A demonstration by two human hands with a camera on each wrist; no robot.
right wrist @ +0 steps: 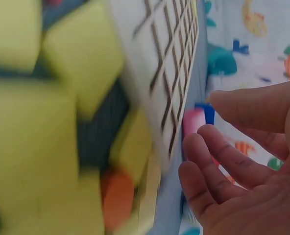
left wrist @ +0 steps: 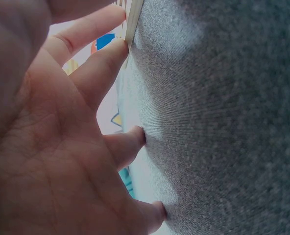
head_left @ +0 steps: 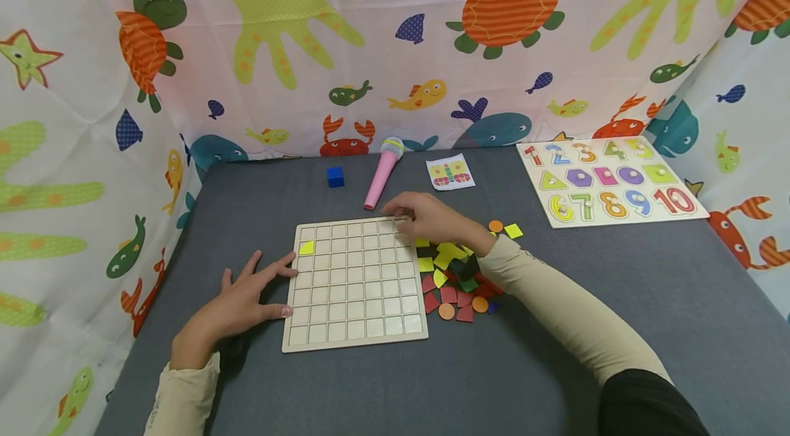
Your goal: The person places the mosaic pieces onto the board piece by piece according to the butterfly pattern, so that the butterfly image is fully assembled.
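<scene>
A wooden grid board (head_left: 354,285) lies on the grey table, with one yellow square tile (head_left: 306,248) in a cell near its top left corner. Spread along the board's left edge, my left hand (head_left: 237,306) touches it with thumb and index finger; in the left wrist view other fingertips (left wrist: 139,134) rest on the cloth. My right hand (head_left: 426,220) hovers by the board's top right corner. Its fingers (right wrist: 199,147) bend loosely in the right wrist view, and nothing shows between them. Loose coloured tiles (head_left: 464,297) lie beside the board, partly hidden under the right wrist.
Behind the board are a blue cube (head_left: 335,177), a pink toy microphone (head_left: 382,172) and a picture card (head_left: 450,172). A number and shape puzzle board (head_left: 611,181) lies at the back right. A printed curtain (head_left: 395,66) borders the table.
</scene>
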